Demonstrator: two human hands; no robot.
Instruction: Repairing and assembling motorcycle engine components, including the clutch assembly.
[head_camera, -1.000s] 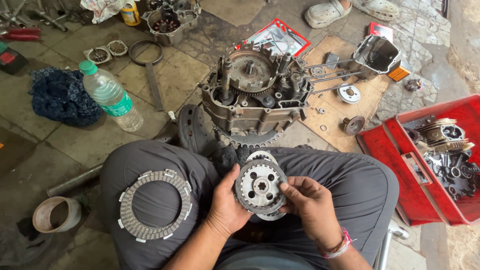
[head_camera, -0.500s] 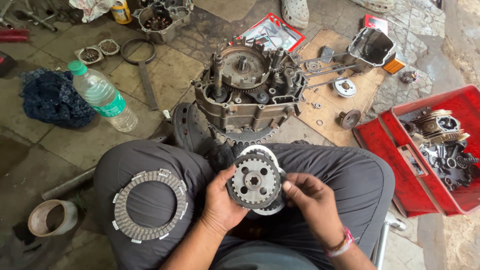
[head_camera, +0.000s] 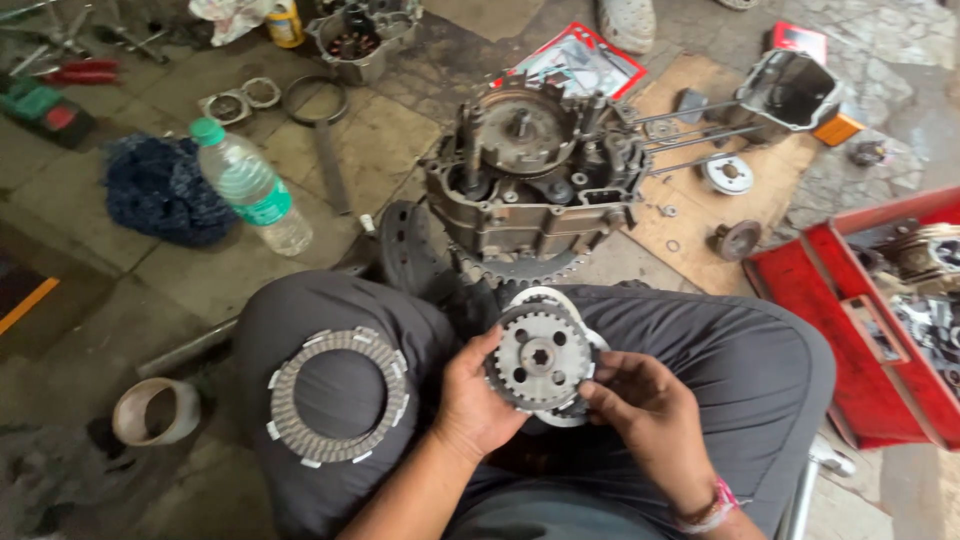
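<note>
My left hand (head_camera: 472, 405) and my right hand (head_camera: 645, 415) both grip a round toothed metal clutch hub (head_camera: 541, 356) with several holes, held over my lap. A second metal plate sits right behind it. A ring-shaped clutch friction plate (head_camera: 336, 396) with tabs rests on my left knee. On the floor just beyond my knees stands an opened engine case (head_camera: 535, 180) with gears and a sprocket showing.
A plastic water bottle (head_camera: 250, 190) and a dark blue rag (head_camera: 160, 190) lie at left. A red tray (head_camera: 860, 330) with engine parts sits at right. Loose parts rest on a wooden board (head_camera: 700, 190). A short pipe ring (head_camera: 155, 410) lies at lower left.
The view has shifted slightly, moving the scene a little rightward and lower in frame. Both hands keep holding the clutch hub, with the fingers turning it slightly.
</note>
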